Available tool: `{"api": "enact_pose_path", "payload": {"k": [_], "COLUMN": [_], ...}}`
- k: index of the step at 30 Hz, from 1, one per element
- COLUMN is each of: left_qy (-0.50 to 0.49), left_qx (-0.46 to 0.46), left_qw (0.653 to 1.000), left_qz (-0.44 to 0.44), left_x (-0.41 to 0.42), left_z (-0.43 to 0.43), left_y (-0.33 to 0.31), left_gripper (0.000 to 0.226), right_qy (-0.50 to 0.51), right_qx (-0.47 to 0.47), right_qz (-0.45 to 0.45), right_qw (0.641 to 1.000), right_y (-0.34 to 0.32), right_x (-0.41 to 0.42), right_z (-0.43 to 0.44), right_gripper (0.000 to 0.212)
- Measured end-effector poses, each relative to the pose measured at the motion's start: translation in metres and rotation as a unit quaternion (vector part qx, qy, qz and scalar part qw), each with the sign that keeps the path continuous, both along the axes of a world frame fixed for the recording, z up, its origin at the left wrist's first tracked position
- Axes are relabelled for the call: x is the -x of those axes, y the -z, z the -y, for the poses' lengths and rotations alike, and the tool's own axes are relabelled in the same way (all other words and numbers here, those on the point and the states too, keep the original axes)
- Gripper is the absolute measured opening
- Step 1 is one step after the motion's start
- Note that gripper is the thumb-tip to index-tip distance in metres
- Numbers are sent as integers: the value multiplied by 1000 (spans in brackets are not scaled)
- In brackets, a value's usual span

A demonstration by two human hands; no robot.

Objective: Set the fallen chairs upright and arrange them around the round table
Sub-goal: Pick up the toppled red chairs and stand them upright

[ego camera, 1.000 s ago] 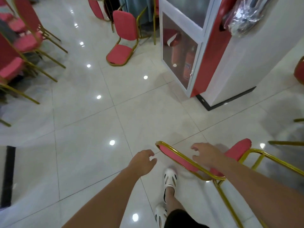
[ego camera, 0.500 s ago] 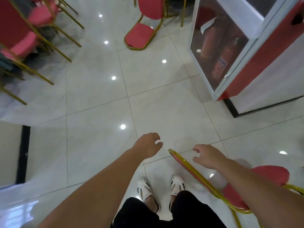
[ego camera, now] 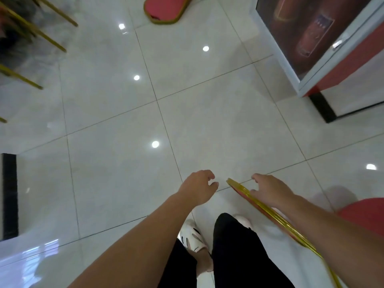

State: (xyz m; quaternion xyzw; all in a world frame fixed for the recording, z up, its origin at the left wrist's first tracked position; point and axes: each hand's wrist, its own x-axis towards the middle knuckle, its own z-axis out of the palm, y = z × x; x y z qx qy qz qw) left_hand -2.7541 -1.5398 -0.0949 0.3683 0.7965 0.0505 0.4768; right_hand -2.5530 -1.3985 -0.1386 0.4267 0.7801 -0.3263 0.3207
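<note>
Head view looks down on tiled floor (ego camera: 207, 121); the fallen chair (ego camera: 288, 228) lies low right. Its gold-rimmed back runs under the right hand (ego camera: 270, 190), whose fingers are spread, gripping nothing. The left hand (ego camera: 199, 188), loosely curled and empty, hangs beside its corner.

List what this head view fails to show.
- Near chair: legs and seat mostly cut by the right edge or hidden behind the right arm.
- Far chair: only the seat shows; the top edge cuts the rest.
- Round table: out of frame.
- Cabinet contents: blurred behind glass.
</note>
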Motion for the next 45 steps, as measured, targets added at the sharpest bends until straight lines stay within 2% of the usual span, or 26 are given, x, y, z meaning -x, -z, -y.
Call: {"api": "enact_pose_path", "payload": {"k": [4, 11, 13, 16, 18, 22, 26, 34, 39, 41, 45], "left_qy": [-8, -1, 1, 5, 10, 21, -10, 45, 89, 96, 155], "left_qx": [1, 2, 5, 4, 2, -5, -41, -47, -64, -87, -126], "left_qw": [1000, 1000, 1000, 1000, 1000, 1000, 999, 998, 994, 991, 978], "left_qz": [14, 23, 24, 21, 19, 20, 22, 17, 19, 30, 59], "left_x": [8, 14, 14, 12, 10, 4, -1, -31, -55, -64, -83], "left_z": [2, 8, 6, 6, 7, 13, 13, -9, -34, -49, -82], "left_y": [65, 162, 177, 188, 186, 155, 105, -21, -95, -124, -185], "left_gripper": [40, 40, 40, 40, 40, 38, 33, 33, 32, 30, 58], "right_qy": [19, 32, 39, 53, 55, 53, 21, 27, 30, 37, 45], "right_qx": [3, -17, -31, -55, -55, -72, -71, -80, -71, -70, -57], "right_qz": [12, 57, 64, 62, 64, 75, 85, 66, 9, -17, -63], "right_qw": [1000, 998, 997, 995, 995, 993, 994, 994, 997, 997, 995], "right_y": [67, 172, 192, 207, 206, 176, 130, -26, -135, -173, -247], "right_x": [9, 2, -2, -6, -7, -22, -44, -89, -103, -106, -120], "right_z": [12, 29, 32, 33, 35, 41, 52, 38, 9, 1, -8], "right_gripper": [65, 51, 43, 17, 7, 8, 3, 10, 4, 9, 11]}}
